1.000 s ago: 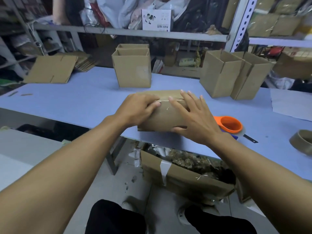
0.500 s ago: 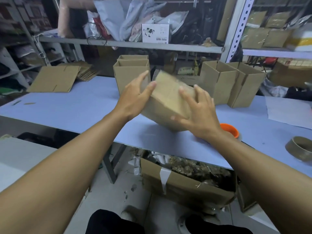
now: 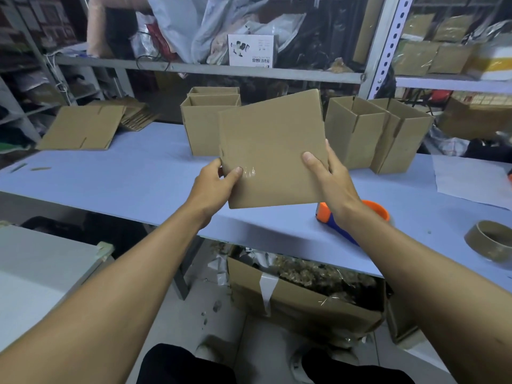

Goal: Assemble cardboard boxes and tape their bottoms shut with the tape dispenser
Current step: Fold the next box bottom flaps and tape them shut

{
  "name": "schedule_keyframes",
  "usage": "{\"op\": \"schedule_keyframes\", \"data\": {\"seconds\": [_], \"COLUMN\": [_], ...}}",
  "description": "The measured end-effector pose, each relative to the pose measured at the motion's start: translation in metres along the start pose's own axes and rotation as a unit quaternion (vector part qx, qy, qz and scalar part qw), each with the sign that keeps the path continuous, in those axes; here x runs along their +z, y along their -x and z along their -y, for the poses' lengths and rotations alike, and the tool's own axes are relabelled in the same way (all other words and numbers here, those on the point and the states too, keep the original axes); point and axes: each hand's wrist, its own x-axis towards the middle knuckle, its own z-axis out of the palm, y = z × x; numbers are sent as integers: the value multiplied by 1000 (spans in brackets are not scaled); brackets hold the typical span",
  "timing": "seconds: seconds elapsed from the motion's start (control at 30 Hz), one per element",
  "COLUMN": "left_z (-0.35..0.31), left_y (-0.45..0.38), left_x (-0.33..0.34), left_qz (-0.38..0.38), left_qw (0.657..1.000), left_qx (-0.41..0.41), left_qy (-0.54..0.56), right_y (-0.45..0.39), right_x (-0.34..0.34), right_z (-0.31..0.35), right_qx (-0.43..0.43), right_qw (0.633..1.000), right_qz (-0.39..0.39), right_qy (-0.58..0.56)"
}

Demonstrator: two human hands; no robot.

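A brown cardboard box (image 3: 273,151) is lifted above the blue table (image 3: 124,178), one broad side facing me, with a strip of clear tape shining near its lower left. My left hand (image 3: 216,184) grips its lower left edge, thumb on the front. My right hand (image 3: 329,176) grips its right edge, thumb on the front and fingers behind. The orange and blue tape dispenser (image 3: 352,220) lies on the table under my right wrist, partly hidden by it.
Assembled open boxes stand at the back centre (image 3: 205,123) and back right (image 3: 376,131). Flat cardboard blanks (image 3: 83,128) lie at the back left. A brown tape roll (image 3: 490,242) sits at the right edge. A scrap-filled carton (image 3: 302,297) stands under the table. Shelving rises behind.
The box was pressed flat on the table a second ago. Both hands have lifted it and turned it upright, a broad side now facing me.
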Motion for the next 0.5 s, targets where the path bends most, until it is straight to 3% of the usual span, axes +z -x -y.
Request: {"op": "schedule_keyframes", "data": {"seconds": [0.1, 0.23, 0.5], "left_z": [-4, -5, 28], "left_y": [0, 1, 28], "left_x": [-2, -3, 1], "left_qz": [-33, -70, -14], "left_qw": [999, 993, 979], "left_qx": [-23, -81, -87], "left_qy": [5, -41, -184], "right_y": [-2, 4, 15], "right_x": [0, 12, 23], "right_z": [-2, -5, -47], "right_qx": [-14, 32, 199], "right_qw": [999, 999, 980], "right_qz": [30, -34, -17], "right_qy": [-17, -24, 11]}}
